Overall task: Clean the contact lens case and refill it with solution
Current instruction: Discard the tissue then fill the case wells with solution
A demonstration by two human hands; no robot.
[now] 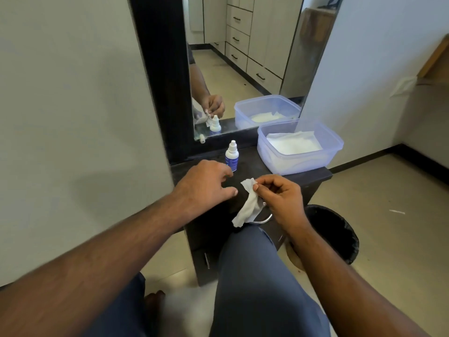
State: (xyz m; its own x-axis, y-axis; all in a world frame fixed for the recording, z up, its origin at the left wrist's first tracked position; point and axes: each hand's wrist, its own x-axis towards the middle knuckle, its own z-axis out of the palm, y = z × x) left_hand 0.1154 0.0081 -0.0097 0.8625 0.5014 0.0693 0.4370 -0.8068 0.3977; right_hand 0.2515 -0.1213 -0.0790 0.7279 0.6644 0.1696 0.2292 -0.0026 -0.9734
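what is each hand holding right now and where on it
The right hand pinches a white tissue near its upper end; the rest hangs down. The left hand holds nothing.

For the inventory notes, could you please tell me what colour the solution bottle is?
White solution bottle with a blue label, seen in the head view.

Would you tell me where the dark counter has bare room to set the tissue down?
Bare counter lies between the solution bottle and plastic tub, ahead of the right hand. Under the left hand it is crowded.
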